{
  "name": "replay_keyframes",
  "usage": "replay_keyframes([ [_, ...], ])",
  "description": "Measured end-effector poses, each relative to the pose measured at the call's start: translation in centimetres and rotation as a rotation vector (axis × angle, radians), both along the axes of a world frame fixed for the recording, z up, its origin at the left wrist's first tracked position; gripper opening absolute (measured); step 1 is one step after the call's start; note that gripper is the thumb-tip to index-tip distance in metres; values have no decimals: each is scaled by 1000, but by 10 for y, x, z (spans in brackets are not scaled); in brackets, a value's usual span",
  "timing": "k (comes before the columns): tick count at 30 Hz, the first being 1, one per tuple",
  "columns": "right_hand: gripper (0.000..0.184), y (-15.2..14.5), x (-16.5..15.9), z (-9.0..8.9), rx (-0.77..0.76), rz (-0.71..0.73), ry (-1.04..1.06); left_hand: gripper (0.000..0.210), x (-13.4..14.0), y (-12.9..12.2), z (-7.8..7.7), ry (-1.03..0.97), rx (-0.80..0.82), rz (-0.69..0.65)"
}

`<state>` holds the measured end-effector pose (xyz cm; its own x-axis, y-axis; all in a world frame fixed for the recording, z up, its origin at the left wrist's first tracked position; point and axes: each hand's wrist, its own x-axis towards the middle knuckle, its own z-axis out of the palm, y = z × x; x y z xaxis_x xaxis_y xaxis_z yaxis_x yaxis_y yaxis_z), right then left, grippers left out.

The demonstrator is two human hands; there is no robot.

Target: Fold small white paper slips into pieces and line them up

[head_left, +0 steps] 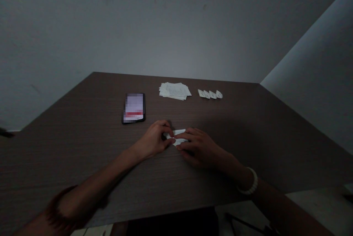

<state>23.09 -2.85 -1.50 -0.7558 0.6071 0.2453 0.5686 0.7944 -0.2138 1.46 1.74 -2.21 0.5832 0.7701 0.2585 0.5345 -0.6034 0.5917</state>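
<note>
A small piece of white paper (179,131) with a fold across it lies on the table in front of me. My left hand (155,138) pinches its left end between thumb and fingers. From the other side, my right hand (200,147) rests over the right part of the paper, its fingers reaching across and pressing on it. The fingers hide both ends of the paper. Farther back lies a loose stack of white paper sheets (175,90). To its right, several small folded papers (210,94) sit in an overlapping row.
A phone (134,108) with a lit, blurred screen lies left of my hands on the dark wood table (91,129). A pale wall (176,26) stands along the table's back edge, and another wall (317,81) rises at the right.
</note>
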Motion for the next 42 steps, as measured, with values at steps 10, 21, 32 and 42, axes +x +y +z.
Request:
replay_keyframes([
  [10,17,-1,-2,5,-19,-12,7,19,-17,14,-2,33,8,33],
  [21,18,-3,-9,13,-14,-15,-78,18,-22,16,-3,17,6,-6],
  [32,48,1,-26,18,-37,-24,-148,14,-23,12,0,36,45,43],
  [42,29,-3,-16,19,-49,-32,-102,12,-23,12,-4,31,57,71],
])
